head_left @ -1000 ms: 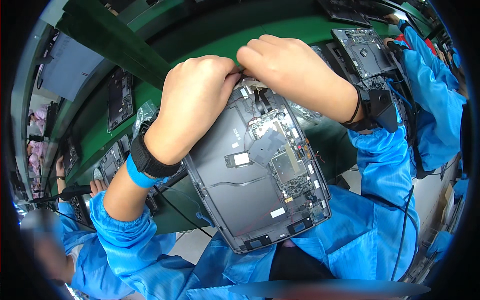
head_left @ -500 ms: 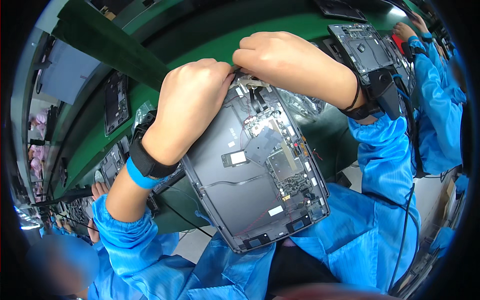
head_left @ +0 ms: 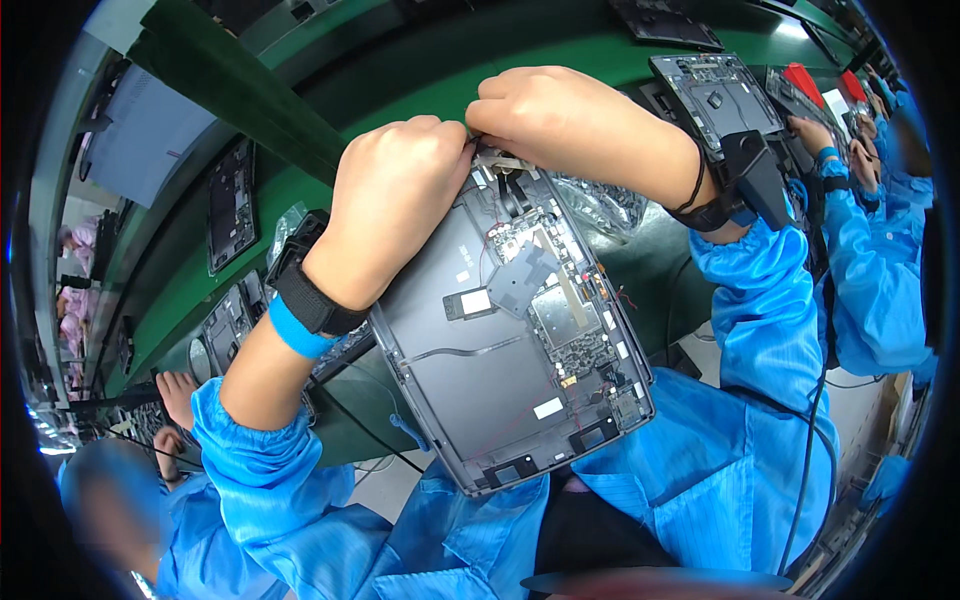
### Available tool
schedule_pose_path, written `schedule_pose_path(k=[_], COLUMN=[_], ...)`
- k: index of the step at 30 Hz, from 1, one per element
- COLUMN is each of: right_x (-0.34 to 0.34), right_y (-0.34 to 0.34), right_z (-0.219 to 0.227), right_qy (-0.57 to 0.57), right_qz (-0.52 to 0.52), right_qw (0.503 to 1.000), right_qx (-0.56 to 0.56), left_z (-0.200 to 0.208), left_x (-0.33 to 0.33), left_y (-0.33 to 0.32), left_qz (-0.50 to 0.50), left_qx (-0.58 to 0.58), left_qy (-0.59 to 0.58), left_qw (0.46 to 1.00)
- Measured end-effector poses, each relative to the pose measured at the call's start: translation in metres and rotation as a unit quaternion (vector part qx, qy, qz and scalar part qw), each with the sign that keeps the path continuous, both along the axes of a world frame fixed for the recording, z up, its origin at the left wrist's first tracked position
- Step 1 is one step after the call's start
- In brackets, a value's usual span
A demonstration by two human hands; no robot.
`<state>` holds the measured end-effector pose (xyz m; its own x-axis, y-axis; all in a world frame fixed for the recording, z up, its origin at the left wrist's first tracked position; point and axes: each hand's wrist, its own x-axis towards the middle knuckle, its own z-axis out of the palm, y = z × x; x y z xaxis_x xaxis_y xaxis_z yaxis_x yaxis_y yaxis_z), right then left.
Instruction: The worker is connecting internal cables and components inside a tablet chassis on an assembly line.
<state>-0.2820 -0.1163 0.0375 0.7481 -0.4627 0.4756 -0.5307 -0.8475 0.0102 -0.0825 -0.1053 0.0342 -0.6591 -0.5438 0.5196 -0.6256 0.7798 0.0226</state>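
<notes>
The opened tablet [head_left: 480, 385] was positioned between the forearms, its far edge partly covered by the left hand [head_left: 405, 180] and right hand [head_left: 530, 110]. The fingers were curled close together there, but the fingertips were hidden; whether either grip was clamped on anything could not be made out. A white label [head_left: 549, 408] was stuck inside the casing, where pale print [head_left: 465, 256] was too small to be read. Beyond, a clear bag [head_left: 605, 205] was seen on the green bench [head_left: 640, 270], its contents indistinct.
</notes>
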Motion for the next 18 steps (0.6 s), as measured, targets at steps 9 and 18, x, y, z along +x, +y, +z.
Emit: schedule_pose_path(k=[9,18], right_x=[0.0,-0.006], right_y=[0.001,0.005], right_z=[0.0,-0.001], right_qy=[-0.001,-0.039], right_qz=[0.001,-0.013], right_qw=[1.0,0.999], right_qx=[-0.002,0.016], left_z=[-0.001,0.001], left_x=[0.002,0.002], left_y=[-0.001,0.006], left_qz=[-0.013,-0.014], left_qx=[0.01,0.016], left_qy=[0.023,0.037], left_qw=[1.0,0.999])
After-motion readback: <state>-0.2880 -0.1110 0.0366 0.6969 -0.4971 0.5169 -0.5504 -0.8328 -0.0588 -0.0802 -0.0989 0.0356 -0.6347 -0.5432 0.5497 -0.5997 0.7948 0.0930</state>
